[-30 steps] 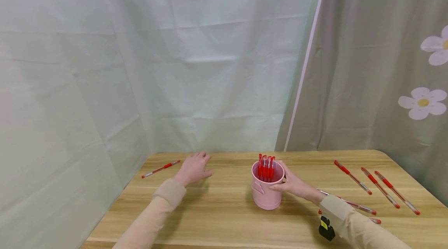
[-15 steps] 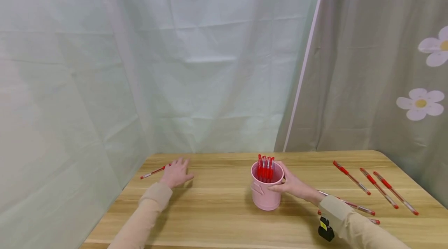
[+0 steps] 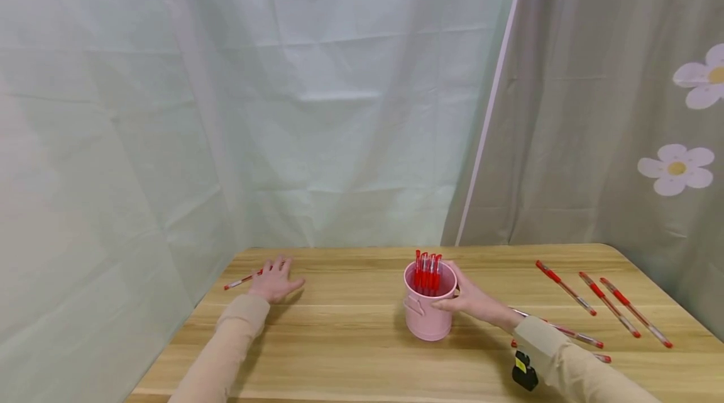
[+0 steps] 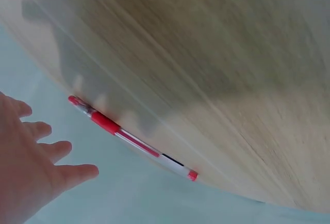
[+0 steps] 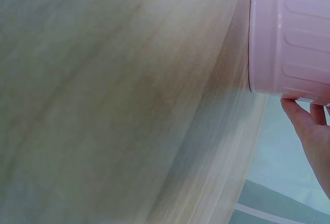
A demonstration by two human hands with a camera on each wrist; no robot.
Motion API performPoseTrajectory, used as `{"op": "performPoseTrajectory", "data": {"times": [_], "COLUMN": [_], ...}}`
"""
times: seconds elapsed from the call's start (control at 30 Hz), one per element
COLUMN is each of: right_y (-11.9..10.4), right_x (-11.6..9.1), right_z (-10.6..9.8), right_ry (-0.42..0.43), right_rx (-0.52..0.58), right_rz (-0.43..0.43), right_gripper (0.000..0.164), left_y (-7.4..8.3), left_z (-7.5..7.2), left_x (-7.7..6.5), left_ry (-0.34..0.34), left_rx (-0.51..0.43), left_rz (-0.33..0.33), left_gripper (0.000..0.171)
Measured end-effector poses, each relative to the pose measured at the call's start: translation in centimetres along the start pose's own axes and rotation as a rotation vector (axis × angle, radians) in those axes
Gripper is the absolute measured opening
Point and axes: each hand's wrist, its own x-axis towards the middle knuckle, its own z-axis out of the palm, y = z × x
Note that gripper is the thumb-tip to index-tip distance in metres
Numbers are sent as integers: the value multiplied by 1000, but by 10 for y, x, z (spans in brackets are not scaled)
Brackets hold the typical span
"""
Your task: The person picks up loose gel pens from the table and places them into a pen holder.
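Observation:
A red gel pen [image 3: 240,281] lies on the table at the far left. Over its upper end hovers my left hand [image 3: 276,281], fingers spread and straight, holding nothing. The left wrist view shows that hand apart from the whole pen [image 4: 136,141], with its red grip and red end plug. My right hand [image 3: 479,303] grips a small pink bucket [image 3: 428,321] by its right side, thumb in front and fingers behind. Several red pens [image 3: 427,278] stand upright inside it. In the right wrist view the bucket [image 5: 304,43] rests on the table.
On the right of the wooden table [image 3: 351,353] lie several more red pens [image 3: 565,288], some partly under the right forearm. A small black object with a yellow label [image 3: 524,371] is near the right sleeve. Curtains [image 3: 351,107] hang behind the table.
My left hand has moved left across the table to over the single pen, its fingers spreading. The right hand stays on the bucket; the view has shifted slightly.

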Motion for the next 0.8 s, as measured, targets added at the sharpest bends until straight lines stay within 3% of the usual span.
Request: {"op": "performPoseTrajectory", "data": {"times": [0.27,0.8], "right_y": [2,0], "right_x": [0,0], "right_z": [0,0], "right_ry": [6,7], "right_rx": [12,5], "right_rz": [6,13], "right_gripper": [71,73], "left_y": [-6,-13], "left_z": [-4,-4], "left_x": [-1,9], "left_ry": [-79,-101], "left_rx": [-31,-40], "left_rz": [-52,-80], "left_gripper": [78,65]}}
